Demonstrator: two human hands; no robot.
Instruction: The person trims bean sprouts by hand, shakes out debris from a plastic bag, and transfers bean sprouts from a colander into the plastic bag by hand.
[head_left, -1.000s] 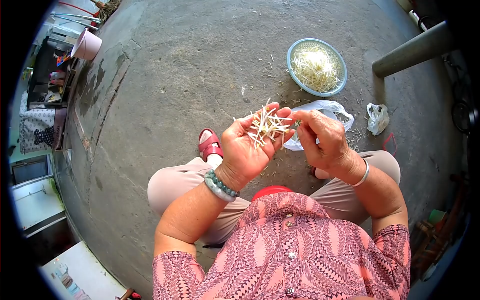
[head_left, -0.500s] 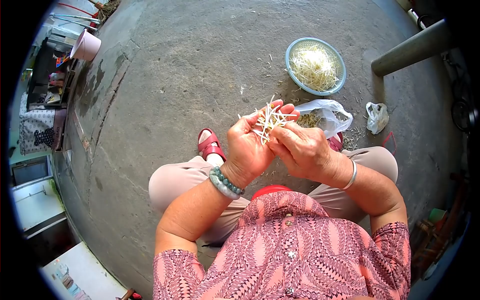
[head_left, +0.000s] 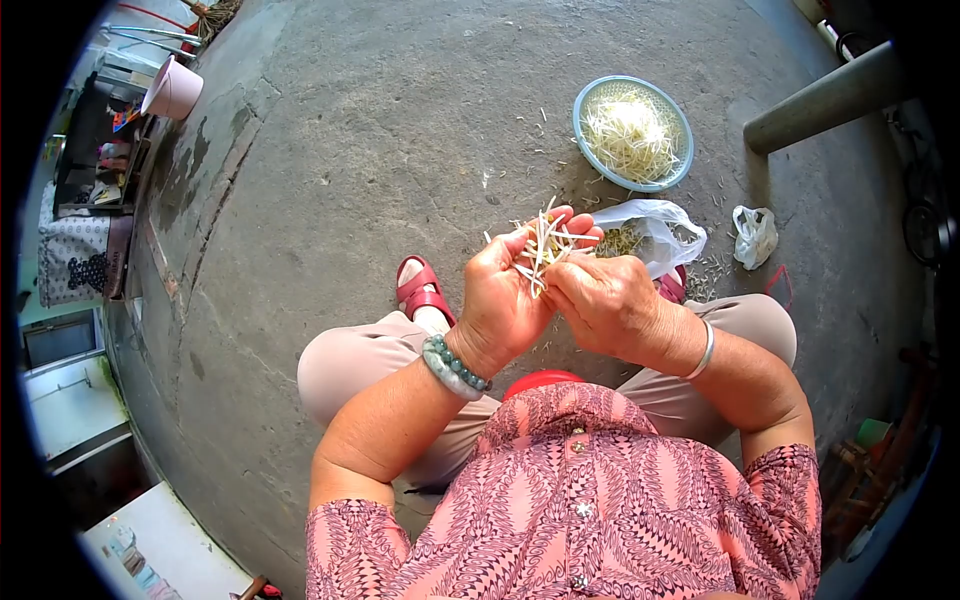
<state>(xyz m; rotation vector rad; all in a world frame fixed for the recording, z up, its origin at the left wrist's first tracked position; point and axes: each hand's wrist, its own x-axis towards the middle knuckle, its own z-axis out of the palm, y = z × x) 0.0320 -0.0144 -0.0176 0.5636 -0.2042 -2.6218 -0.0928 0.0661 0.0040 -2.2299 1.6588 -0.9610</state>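
Note:
A small heap of white bean sprouts (head_left: 545,248) lies across the palm and fingers of my left hand (head_left: 505,305), which is cupped upward around it. Close against its right side is my right hand (head_left: 612,300), thumb and fingers pinched together on a bean sprout at the edge of the heap; the fingertips are partly hidden. Beyond my hands, a blue round mesh basket (head_left: 579,128) holds a large pile of bean sprouts (head_left: 630,138). Just past my right hand lies an open white plastic bag (head_left: 668,238) with yellowish-green scraps (head_left: 620,240) at its mouth.
A smaller knotted plastic bag (head_left: 755,238) rests on the concrete floor (head_left: 370,170), where loose sprout bits are scattered. A thick grey post (head_left: 820,100) slants in at the right. At far left is a pink bucket (head_left: 172,90). My feet wear red sandals (head_left: 422,290).
Both hands have shifted very slightly, and the sprouts in my left palm lie a little differently. My right fingers stay pinched at the heap. The basket and bags rest as before.

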